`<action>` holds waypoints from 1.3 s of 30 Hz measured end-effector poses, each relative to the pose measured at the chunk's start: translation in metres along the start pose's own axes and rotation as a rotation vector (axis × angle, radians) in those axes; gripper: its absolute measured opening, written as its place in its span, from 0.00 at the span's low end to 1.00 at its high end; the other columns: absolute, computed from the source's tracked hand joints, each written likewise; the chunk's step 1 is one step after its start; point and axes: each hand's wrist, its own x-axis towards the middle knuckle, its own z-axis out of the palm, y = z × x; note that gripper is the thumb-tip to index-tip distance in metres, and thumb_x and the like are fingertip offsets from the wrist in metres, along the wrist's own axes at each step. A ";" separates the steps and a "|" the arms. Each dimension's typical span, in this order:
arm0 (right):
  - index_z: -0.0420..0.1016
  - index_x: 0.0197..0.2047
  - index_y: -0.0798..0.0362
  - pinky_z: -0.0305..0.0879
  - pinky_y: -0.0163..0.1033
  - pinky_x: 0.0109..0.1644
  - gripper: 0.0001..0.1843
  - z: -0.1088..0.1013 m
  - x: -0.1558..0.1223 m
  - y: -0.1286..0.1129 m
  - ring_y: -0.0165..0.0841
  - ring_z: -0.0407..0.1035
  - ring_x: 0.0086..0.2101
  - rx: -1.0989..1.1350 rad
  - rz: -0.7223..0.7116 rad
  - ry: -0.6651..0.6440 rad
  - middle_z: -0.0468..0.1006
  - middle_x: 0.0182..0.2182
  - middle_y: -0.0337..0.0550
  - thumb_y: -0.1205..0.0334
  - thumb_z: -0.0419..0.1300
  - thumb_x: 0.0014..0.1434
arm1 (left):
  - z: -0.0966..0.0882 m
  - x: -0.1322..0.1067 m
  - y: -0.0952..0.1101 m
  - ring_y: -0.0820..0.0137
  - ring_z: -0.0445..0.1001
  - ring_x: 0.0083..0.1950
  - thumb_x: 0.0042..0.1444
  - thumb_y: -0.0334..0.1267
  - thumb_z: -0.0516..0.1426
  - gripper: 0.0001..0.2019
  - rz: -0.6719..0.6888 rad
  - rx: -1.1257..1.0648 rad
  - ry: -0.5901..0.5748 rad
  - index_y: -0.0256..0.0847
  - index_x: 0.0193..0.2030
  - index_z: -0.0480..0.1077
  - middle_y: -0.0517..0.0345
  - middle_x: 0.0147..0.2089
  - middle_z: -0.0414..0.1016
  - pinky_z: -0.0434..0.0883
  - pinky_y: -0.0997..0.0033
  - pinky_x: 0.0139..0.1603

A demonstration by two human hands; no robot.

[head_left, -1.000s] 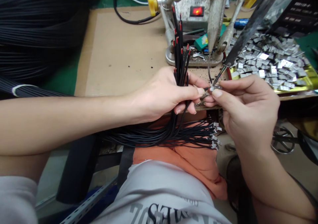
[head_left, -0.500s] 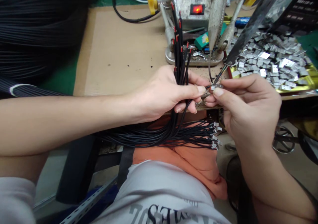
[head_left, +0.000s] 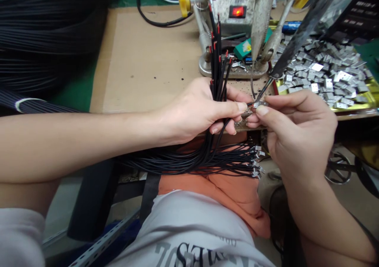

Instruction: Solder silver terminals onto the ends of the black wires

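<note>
My left hand is closed around a bundle of black cables whose stripped ends show red. Between its thumb and forefinger, one cable's end points right. My right hand pinches a small silver metal connector against that cable end. The tip of a soldering iron comes down from the upper right to the connector, and a thin solder feed tube ends just beside it. Fingertips partly hide the joint. Across my lap lie several black cables with silver connectors at their ends.
A soldering stand with a lit red switch stands behind my hands. Many loose silver connectors fill a tray at the right. A thick mass of black cables hangs at the left. Brown board covers the bench.
The whole view has shifted slightly. Both hands keep their hold on the cables and the connector, with the iron tip still at the connector.
</note>
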 end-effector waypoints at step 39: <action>0.92 0.40 0.47 0.59 0.39 0.28 0.06 -0.075 0.039 -0.058 0.31 0.70 0.25 -0.971 -0.083 -0.052 0.83 0.26 0.36 0.66 0.79 0.58 | 0.002 -0.015 -0.007 0.73 0.87 0.33 0.60 0.18 0.66 0.10 -0.016 0.169 -0.168 0.36 0.40 0.81 0.57 0.34 0.87 0.85 0.78 0.38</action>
